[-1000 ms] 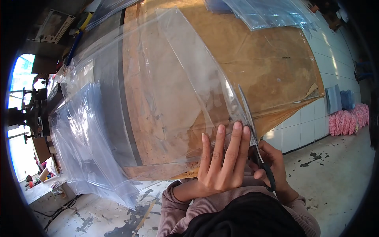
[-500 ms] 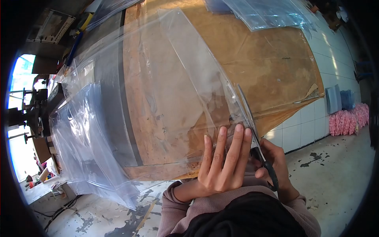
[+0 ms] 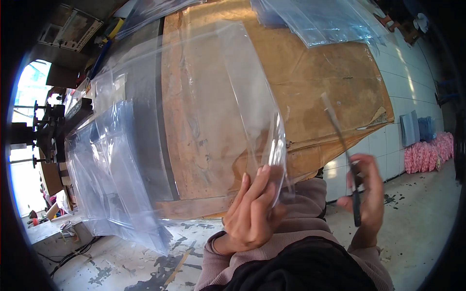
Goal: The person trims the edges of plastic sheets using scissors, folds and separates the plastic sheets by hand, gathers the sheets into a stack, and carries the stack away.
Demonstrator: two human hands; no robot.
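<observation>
Clear sheet (image 3: 252,97): broad plastic film spreads across the worktable (image 3: 330,82) from 9 o'clock through the centre, clock read from mid-view; its near edge bends upward toward 5 o'clock.
Left hand (image 3: 252,208): just short of 6 o'clock, fingers curled and touching that raised edge; blur hides whether they pinch it.
Right hand (image 3: 370,194): near 4 o'clock, well apart from the left, closed around the handles of scissors (image 3: 345,148) whose blades point between 11 and 12.
Cutting stage: the blades stand clear of the film, apparently between cuts or past one; no severed strip can be made out, and how much is left does not show.
Plastic piles: loose clear film (image 3: 116,174) hangs over the edge between 8 and 9 o'clock; a blue-tinted stack (image 3: 330,24) lies at 1.
Containers: the layered plastic may be bags; no contents are visible.
Background: pink bundles (image 3: 427,154) sit at 3 o'clock near bluish packs (image 3: 410,128).
</observation>
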